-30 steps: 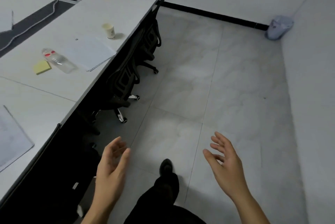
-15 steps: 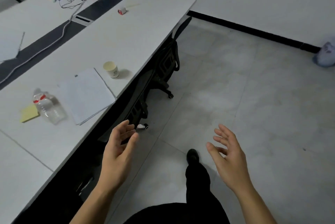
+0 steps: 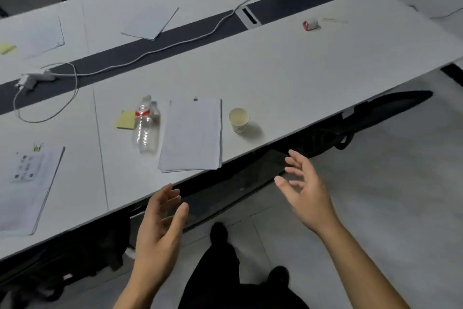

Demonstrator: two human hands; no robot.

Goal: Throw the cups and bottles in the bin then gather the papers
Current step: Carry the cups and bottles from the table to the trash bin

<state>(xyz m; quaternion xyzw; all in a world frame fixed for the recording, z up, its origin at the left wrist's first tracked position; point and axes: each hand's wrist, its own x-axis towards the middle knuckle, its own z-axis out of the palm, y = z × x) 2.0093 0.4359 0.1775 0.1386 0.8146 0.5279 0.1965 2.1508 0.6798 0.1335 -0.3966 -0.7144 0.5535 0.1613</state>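
reaching in over the table edge, both grips empty

both hands are hovering just off the near edge of the table (image 3: 300, 70), over the floor (image 3: 375, 208). the left hand (image 3: 160, 228) is holding its grip apart, fingers loose and thumb spread, clamped on nothing. the right hand (image 3: 308, 193) is doing likewise, fingers fanned. neither is touching anything.

the paper cup (image 3: 238, 120) is standing upright close to the table's near edge, just right of the stack of papers (image 3: 193, 134). the plastic bottle (image 3: 146, 128) is lying on its side just left of that stack, with a yellow sticky pad (image 3: 125, 120) beside its far end. more papers (image 3: 27, 188) are lying at the near left, and others beyond the dark strip (image 3: 175, 40) on the far side. no bin is showing in view.

what could be going wrong, as i am judging it: the cup is looking light and open-topped, so a hasty pinch could be crushing it or tipping any dregs onto the stack beside it. the bottle is resting on its round side and looking thin-walled, so a glancing touch could be sending it rolling into the stack. whether either is holding liquid, i cannot tell. grabbing papers first would be reversing the order asked.
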